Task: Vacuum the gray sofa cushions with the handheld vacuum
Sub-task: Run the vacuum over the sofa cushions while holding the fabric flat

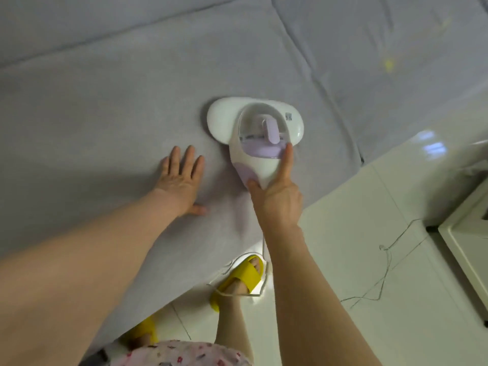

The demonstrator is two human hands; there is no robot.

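nearest the camera is the hem of a floral garment, and just past it two feet in yellow slippers stand on the glossy white tile floor at the sofa's front edge. a thin white cord loops over the slipper nearer the sofa's corner and runs up toward the vacuum. a darker thin wire trails across the tiles to the right, near the edge of a white cabinet.

the left hand lies flat and open on the seat cushion, fingers spread, palm down, holding nothing. the right hand is beside it, a little apart, wrapped around the rear handle of the vacuum, with the index finger stretched forward along the body's right side and the thumb on the lilac patch at the left.

the vacuum, white with lilac trim and a clear dome on top, sits with its wide head flat on the gray cushion, near the seam to the next cushion on the right. beyond it the gray cover runs back to the sofa's back cushions.
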